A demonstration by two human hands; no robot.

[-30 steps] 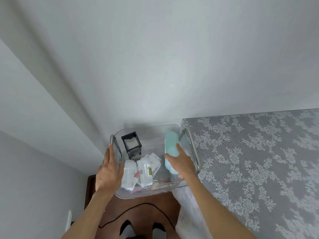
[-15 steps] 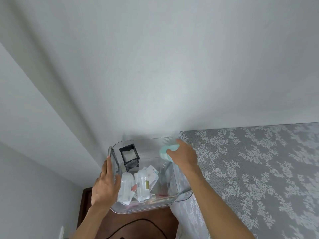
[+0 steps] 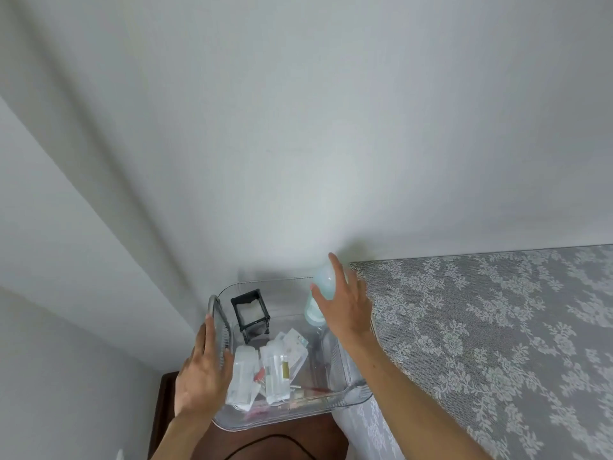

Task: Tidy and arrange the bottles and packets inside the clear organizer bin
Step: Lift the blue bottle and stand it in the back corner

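A clear organizer bin (image 3: 335,405) sits on a dark wooden surface against the wall. Inside it lie two clear bottles (image 3: 243,376) and several white packets (image 3: 293,346), plus a small black-framed box (image 3: 250,310) at the back left. My right hand (image 3: 345,307) holds a pale mint-green bottle (image 3: 320,293) upright at the bin's back right corner, fingers spread around its top. My left hand (image 3: 202,366) rests flat against the bin's left wall, by the grey handle (image 3: 214,310).
A grey lace-patterned cover (image 3: 491,343) spreads to the right, touching the bin's right side. White walls (image 3: 298,144) meet in a corner just behind the bin. A black cable (image 3: 265,441) lies on the brown wood (image 3: 166,410) in front.
My right hand has stood the mint bottle up and carried it from the bin's right side to the back right corner. The left hand stays on the bin's left wall.
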